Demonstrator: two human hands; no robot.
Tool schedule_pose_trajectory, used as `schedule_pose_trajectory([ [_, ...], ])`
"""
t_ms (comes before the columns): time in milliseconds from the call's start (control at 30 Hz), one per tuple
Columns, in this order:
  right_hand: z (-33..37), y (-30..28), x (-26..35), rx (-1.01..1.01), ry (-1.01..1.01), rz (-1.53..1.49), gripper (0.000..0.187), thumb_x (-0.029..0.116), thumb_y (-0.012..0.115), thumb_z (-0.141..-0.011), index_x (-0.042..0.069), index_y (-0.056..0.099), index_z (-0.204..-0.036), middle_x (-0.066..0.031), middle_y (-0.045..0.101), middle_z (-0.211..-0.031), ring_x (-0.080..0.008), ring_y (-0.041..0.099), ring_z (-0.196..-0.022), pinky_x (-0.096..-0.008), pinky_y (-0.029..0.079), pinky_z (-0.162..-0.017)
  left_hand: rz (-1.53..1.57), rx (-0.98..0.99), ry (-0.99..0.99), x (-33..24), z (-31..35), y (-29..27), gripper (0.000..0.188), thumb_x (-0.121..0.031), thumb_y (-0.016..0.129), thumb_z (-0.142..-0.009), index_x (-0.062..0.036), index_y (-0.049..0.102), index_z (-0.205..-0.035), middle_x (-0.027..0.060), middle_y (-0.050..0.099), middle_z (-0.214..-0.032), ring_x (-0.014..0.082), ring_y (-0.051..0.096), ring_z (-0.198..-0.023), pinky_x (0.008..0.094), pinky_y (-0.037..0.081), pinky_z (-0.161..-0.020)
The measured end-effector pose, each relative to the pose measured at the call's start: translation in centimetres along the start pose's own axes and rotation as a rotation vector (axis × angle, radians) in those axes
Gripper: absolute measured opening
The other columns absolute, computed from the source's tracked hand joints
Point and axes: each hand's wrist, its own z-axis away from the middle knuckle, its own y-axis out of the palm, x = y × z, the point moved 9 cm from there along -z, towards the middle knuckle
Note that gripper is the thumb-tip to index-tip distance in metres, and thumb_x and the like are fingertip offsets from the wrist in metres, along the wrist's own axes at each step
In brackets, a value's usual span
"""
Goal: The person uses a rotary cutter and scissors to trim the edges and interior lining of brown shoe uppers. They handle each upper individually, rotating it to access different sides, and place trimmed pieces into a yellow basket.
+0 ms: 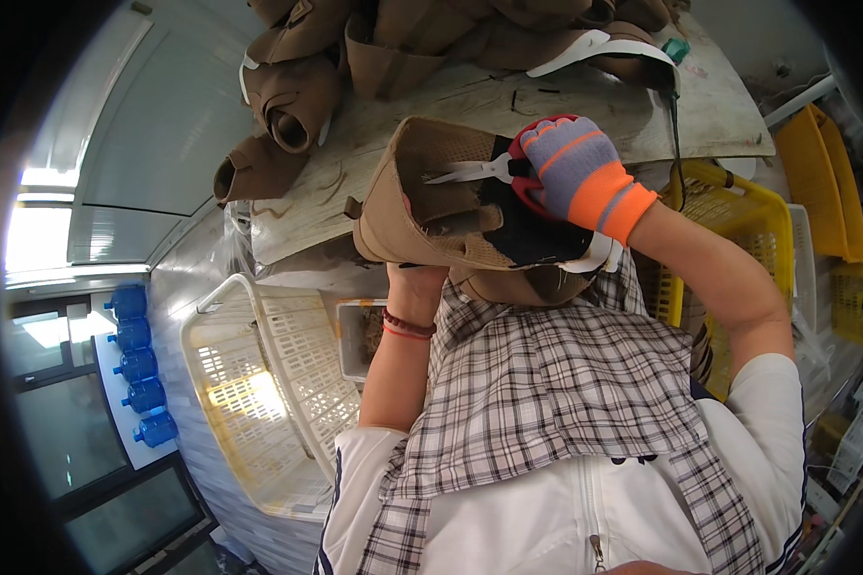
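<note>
A brown fabric boot upper (374, 216), open side toward me, is held up in front of my apron; it shows tan mesh lining, a black lining patch and a white edge piece. My left hand (416, 276) holds it from below and behind, most of its fingers hidden by the fabric. My right hand (585, 177), in a grey and orange knit glove, grips scissors (470, 172) by their red handles. Their pale blades point left into the opening of the upper, next to the mesh lining. Another brown piece (523, 287) hangs just below, against my apron.
Several brown uppers (403, 43) are heaped along the far side of the worktable (345, 177), with thread scraps around. A white basket (249, 383) and a small white bin (350, 350) stand at lower left; a yellow basket (777, 230) is at right. Blue water jugs (139, 364) line the left wall.
</note>
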Motion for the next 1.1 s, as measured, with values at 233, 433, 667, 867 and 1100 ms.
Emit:
schedule_pose_trajectory([
  [233, 0.2, 0.1, -0.5, -0.083, -0.045, 0.069, 0.035, 0.036, 0.072, -0.074, 0.010, 0.063, -0.095, -0.0064, 0.065, -0.085, -0.0225, 0.063, -0.085, -0.0333, 0.048, -0.073, 0.044, -0.050, -0.012, 0.3, 0.4, 0.1, 0.053, -0.043, 0.058, -0.092, -0.0066, 0.049, -0.130, 0.0109, 0.058, -0.125, 0.0283, 0.057, -0.112, 0.0442, 0.046, -0.096],
  [433, 0.2, -1.3, -1.4, -0.094, -0.081, -0.005, 0.031, 0.032, 0.073, -0.074, 0.009, 0.064, -0.094, -0.0064, 0.065, -0.085, -0.0235, 0.064, -0.082, -0.0337, 0.049, -0.073, 0.043, 0.068, -0.048, 0.0, 0.6, 0.9, 0.053, -0.042, 0.058, -0.093, -0.0068, 0.049, -0.131, 0.0112, 0.058, -0.126, 0.0285, 0.057, -0.111, 0.0440, 0.046, -0.097],
  [667, -0.6, -1.1, -0.3, -0.016, -0.112, 0.020, 0.030, 0.028, 0.073, -0.075, 0.012, 0.064, -0.098, -0.0052, 0.067, -0.085, -0.0221, 0.066, -0.082, -0.0324, 0.050, -0.074, 0.010, 0.079, 0.001, -0.6, 1.6, 2.8, 0.054, -0.041, 0.058, -0.093, -0.0060, 0.046, -0.132, 0.0122, 0.057, -0.126, 0.0280, 0.058, -0.111, 0.0431, 0.049, -0.095],
  [867, 0.6, -0.9, -2.5, 0.009, 0.043, 0.057, 0.030, 0.030, 0.071, -0.078, 0.014, 0.064, -0.101, -0.0040, 0.067, -0.082, -0.0228, 0.066, -0.079, -0.0321, 0.051, -0.073, -0.015, 0.138, 0.002, -0.8, 0.8, 0.7, 0.055, -0.041, 0.055, -0.094, -0.0047, 0.045, -0.134, 0.0123, 0.057, -0.127, 0.0281, 0.056, -0.114, 0.0438, 0.048, -0.096],
  [1100, 4.5, -0.1, 1.1, 0.065, 0.021, -0.201, 0.033, 0.037, 0.069, -0.079, 0.013, 0.063, -0.101, -0.0079, 0.064, -0.087, -0.0229, 0.062, -0.085, -0.0345, 0.048, -0.077, -0.016, 0.031, -0.167, -0.5, 1.6, -5.5, 0.042, -0.020, 0.063, -0.091, -0.0017, 0.052, -0.127, 0.0105, 0.058, -0.123, 0.0210, 0.059, -0.107, 0.0341, 0.053, -0.089],
])
